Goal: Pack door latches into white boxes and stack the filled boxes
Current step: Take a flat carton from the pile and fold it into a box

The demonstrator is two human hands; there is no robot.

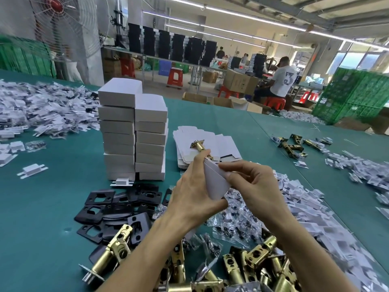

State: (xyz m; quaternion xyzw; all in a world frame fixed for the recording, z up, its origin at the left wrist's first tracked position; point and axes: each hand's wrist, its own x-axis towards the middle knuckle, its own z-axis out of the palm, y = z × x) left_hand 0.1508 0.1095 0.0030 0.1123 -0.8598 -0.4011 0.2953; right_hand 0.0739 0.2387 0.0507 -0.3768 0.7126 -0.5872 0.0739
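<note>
While the left hand [192,192] is pinching the half-folded white box [214,182] with the brass latch [200,147] sticking out its far end, the right hand [250,182] is gripping the flap edge, so a loose grip could be letting the latch slide out or the flap crease. Left, on the bench [52,207], two stacks of closed boxes [134,131] are leaning close together, contents hidden, and could be toppling if bumped. Flat box blanks [212,142] are lying just behind the hands, empty.

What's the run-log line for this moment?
step: boxing | both hands: hold white box, brass latch partly in | filled boxes: two stacks, left
</note>
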